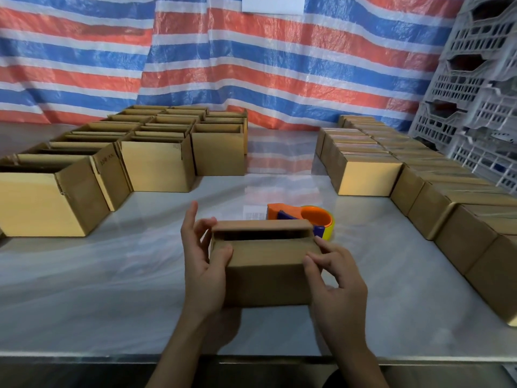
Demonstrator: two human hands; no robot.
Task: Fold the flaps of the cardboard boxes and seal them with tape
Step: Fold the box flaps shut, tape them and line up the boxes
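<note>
Both ends of the cardboard box (265,275) were in our grasp: our left hand (204,264) curled round the left end, thumb on the near flap, and our right hand (335,284) pinched the right end. The box was at the near middle of the table (112,275), a gap between its flaps, with the tape dispenser (305,217) just behind.

box (265,264): plain brown cardboard, matt, uncoated. open boxes (156,166): same stock, raw cut edges. closed boxes (369,177): cardboard, with a sheen on the tops. table (112,275): smooth, glossy, pale, mirrors the backdrop. tape dispenser (307,215): glossy moulded plastic. tarp (251,65): thin plastic sheet, crinkled, slight shine. crates (475,93): grey plastic, matt, lattice walls.
</note>
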